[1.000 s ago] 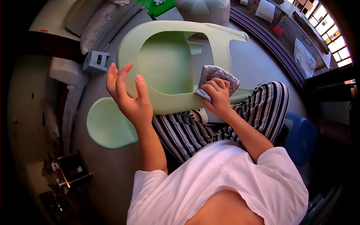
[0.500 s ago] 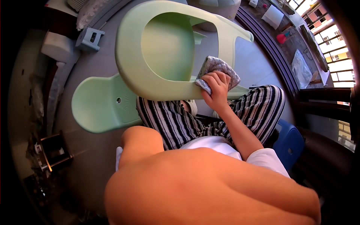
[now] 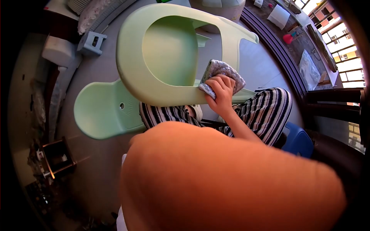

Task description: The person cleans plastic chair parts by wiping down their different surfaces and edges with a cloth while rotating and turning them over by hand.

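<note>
My right hand (image 3: 221, 90) is closed around a folded, glittery silver-grey cloth (image 3: 231, 73). It presses the cloth on the near rim of a large light green plastic frame (image 3: 160, 94), which has a wide rounded opening with a curved panel behind it. Beneath that frame's left side, a green plastic scoop-shaped piece (image 3: 98, 109) with a small drain hole juts out. My legs in striped trousers (image 3: 266, 115) are bent below the frame. A bare bent arm (image 3: 231, 173), close to the camera and blurred, covers the lower middle; my left hand is out of sight.
A small grey-blue stool (image 3: 91, 43) stands at upper left on the floor. To the right, a blue plastic object (image 3: 298, 140) sits beside my leg. Dark sliding-door tracks (image 3: 269, 46) run along the upper right, with a clear plastic bag (image 3: 308, 69) beyond them.
The foreground arm has risen and now hides more of my lap and right forearm. The view has shifted slightly; my right hand and the cloth stay at the same spot on the rim.
</note>
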The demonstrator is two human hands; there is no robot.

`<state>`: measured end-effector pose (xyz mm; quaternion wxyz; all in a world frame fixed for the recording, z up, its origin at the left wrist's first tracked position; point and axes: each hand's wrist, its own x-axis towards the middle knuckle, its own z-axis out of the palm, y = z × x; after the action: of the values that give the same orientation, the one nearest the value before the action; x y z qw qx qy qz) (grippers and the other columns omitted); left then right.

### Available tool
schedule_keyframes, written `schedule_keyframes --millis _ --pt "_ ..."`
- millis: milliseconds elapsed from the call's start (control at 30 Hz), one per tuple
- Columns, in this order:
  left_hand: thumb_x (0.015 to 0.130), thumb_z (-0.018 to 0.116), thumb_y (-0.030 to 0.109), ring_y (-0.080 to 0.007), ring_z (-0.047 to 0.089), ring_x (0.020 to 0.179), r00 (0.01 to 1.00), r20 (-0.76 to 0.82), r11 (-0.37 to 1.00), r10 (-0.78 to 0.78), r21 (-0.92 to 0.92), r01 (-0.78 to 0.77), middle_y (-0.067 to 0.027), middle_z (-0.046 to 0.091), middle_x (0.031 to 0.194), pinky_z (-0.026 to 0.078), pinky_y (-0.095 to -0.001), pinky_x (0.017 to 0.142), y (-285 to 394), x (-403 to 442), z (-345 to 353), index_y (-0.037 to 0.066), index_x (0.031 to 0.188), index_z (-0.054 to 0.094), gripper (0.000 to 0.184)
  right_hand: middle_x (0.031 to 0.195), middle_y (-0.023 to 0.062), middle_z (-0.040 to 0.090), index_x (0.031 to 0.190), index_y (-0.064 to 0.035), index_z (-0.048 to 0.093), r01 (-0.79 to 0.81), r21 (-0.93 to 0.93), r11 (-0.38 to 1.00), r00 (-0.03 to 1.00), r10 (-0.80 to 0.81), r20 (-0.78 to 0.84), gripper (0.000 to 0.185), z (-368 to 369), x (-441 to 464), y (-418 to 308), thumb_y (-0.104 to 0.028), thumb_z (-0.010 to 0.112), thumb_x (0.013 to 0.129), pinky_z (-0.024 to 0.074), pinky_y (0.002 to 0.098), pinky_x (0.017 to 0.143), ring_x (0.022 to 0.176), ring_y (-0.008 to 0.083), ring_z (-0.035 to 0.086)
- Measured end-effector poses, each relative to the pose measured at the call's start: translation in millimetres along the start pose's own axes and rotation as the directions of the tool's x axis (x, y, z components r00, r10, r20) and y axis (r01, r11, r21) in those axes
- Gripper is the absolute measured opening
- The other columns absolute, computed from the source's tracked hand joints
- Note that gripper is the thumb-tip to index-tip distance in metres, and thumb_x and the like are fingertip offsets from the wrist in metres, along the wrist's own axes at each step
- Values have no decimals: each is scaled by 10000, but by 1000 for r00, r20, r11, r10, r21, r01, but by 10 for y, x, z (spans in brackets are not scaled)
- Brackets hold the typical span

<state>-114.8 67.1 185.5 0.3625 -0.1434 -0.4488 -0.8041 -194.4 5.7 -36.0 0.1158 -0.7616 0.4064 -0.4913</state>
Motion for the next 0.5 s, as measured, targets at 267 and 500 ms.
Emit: schedule_keyframes --millis 267,500 --pt "996 287 278 -297 409 1272 999 33 1000 -1 -13 2 -173 416 1360 297 -435 1094 53 -27 34 -8 1354 325 460 868 18 598 870 -92 598 -1 5 1000 1000 1 -9 251 9 -1 8 -124 627 623 313 372 831 942 234 529" --pt "1002 267 287 -295 393 1290 1000 9 1000 9 16 -10 -176 392 1388 290 -429 1102 166 -72 -19 -12 1382 283 484 869 11 601 875 -97 601 -10 10 1000 1000 10 -9 254 6 -6 8 -134 628 625 311 375 838 941 227 535"
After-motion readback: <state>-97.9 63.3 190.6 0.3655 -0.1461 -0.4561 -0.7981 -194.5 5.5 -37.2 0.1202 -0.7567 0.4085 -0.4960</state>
